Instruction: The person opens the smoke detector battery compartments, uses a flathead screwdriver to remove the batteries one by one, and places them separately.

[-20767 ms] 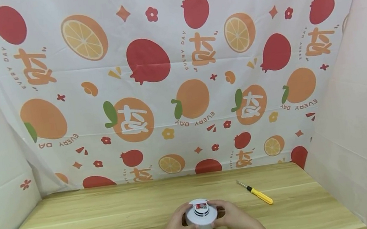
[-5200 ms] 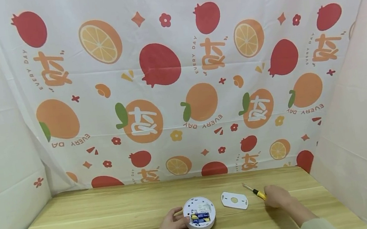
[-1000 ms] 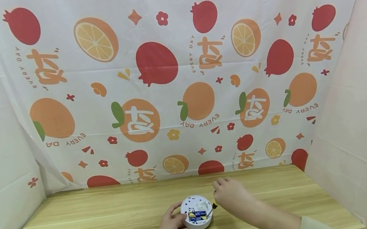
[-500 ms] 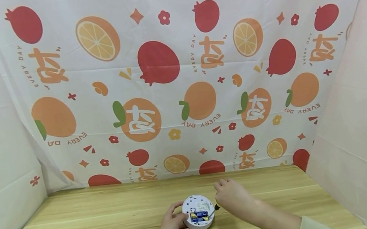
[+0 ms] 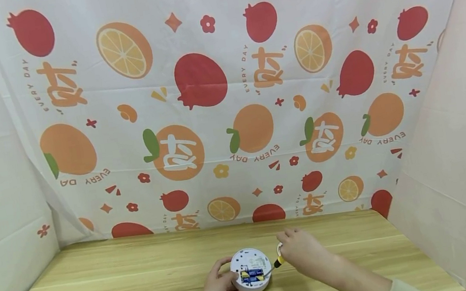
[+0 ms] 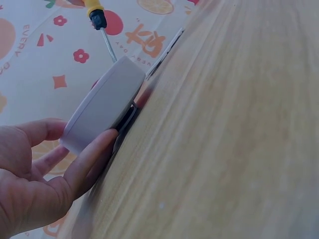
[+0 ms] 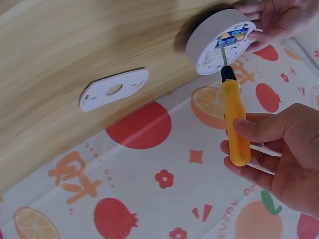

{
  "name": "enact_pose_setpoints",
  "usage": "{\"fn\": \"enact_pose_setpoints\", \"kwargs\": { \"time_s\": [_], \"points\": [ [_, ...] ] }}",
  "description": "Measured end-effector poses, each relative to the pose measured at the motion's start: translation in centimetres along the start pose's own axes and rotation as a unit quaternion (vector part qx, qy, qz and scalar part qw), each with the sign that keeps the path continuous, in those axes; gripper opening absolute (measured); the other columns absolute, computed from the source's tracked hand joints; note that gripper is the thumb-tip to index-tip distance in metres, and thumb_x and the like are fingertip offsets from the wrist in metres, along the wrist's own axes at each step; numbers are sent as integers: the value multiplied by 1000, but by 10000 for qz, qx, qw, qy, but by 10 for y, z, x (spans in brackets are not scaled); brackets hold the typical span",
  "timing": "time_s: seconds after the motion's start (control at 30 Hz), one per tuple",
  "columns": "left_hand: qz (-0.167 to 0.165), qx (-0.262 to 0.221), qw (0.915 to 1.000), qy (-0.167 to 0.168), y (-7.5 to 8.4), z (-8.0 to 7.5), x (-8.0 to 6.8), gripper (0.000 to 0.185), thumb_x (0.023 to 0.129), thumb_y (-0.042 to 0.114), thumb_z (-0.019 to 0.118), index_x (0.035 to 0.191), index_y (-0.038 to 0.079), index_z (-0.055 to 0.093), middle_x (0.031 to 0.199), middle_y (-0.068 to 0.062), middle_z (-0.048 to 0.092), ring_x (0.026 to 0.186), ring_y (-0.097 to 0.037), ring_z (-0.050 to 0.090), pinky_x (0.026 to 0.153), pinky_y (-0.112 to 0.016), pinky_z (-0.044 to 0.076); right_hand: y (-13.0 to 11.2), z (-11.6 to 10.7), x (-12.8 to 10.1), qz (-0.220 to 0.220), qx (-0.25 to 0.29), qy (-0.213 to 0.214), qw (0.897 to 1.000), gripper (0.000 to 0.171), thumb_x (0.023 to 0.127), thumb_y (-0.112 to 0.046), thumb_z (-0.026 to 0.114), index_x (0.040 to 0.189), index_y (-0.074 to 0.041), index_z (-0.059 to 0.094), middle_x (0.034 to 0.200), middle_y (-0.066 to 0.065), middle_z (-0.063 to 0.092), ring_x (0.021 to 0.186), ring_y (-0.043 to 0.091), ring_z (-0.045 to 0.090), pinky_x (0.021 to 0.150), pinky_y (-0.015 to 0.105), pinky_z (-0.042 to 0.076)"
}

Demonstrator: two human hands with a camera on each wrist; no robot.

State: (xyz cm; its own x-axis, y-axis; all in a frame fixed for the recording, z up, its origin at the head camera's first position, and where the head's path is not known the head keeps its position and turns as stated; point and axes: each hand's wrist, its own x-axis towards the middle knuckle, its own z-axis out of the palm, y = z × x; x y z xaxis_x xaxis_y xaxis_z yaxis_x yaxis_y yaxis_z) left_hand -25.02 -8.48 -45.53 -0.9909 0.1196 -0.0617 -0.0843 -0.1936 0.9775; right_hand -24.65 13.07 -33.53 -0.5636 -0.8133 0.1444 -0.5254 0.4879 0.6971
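Observation:
A round white smoke detector point(image 5: 253, 257) lies on the table, its underside up. Two blue-and-yellow batteries point(image 5: 252, 273) sit in its recess. My left hand point(image 5: 214, 288) holds the detector by its left side, thumb on the upper edge and fingers beneath, as the left wrist view point(image 6: 37, 184) shows. With my right hand point(image 5: 306, 254) I grip a yellow-handled screwdriver point(image 7: 235, 117). Its metal shaft slants down to the right end of the batteries, and the tip is at them; whether it presses under one cannot be told.
A flat white mounting plate point(image 7: 132, 82) with a round hole lies on the wooden table point(image 5: 145, 282), mostly hidden behind my right hand in the head view. A fruit-print cloth point(image 5: 215, 143) hangs behind the table, with pale walls point(image 5: 463, 158) at both sides.
Earlier the detector stood label up between both hands. It was turned over, its plate came off, and my right hand took up the screwdriver. Just now that hand shifted slightly right.

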Motion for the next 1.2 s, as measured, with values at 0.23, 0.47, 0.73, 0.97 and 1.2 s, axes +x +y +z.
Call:
{"fn": "enact_pose_setpoints", "kwargs": {
  "time_s": [0.23,0.47,0.73,0.97,1.2],
  "points": [
    [40,-28,10000,14,-3,-2,2,54,81,-1,52,131,-7,31,89,-15,58,71,-24,61,60,-37,56,7,13,-11,-40,584,153,9982,15,63,-10,80,65,-14,65,73,-3,49,63,11,50,54,19,46],
    [-1,16,10000,15,-1,-2,1,54,82,-2,51,130,-8,29,89,-16,58,72,-25,61,60,-37,56,13,39,-25,-290,1052,416,9932,15,66,-2,77,75,-11,68,71,-3,45,58,8,39,49,16,37],
    [22,4,10000,29,-2,-3,2,53,82,-3,52,129,-8,29,89,-17,58,72,-25,61,61,-38,56,11,76,-43,-67,2324,994,9675,21,66,2,76,82,-11,70,77,-5,51,64,7,44,52,16,42],
    [31,-65,10000,5,-3,-2,1,53,81,-3,52,129,-8,28,92,-19,57,72,-25,61,61,-38,56,7,93,-54,125,3276,1234,9367,25,68,7,72,86,-10,70,83,-5,53,69,3,46,56,15,44],
    [60,-109,9999,62,-4,-1,-1,53,81,-3,53,128,-8,29,95,-19,56,70,-24,61,61,-36,56,1,100,-60,414,3955,1065,9113,23,72,4,71,92,-8,70,85,-7,53,71,1,47,58,15,45]
  ]
}}
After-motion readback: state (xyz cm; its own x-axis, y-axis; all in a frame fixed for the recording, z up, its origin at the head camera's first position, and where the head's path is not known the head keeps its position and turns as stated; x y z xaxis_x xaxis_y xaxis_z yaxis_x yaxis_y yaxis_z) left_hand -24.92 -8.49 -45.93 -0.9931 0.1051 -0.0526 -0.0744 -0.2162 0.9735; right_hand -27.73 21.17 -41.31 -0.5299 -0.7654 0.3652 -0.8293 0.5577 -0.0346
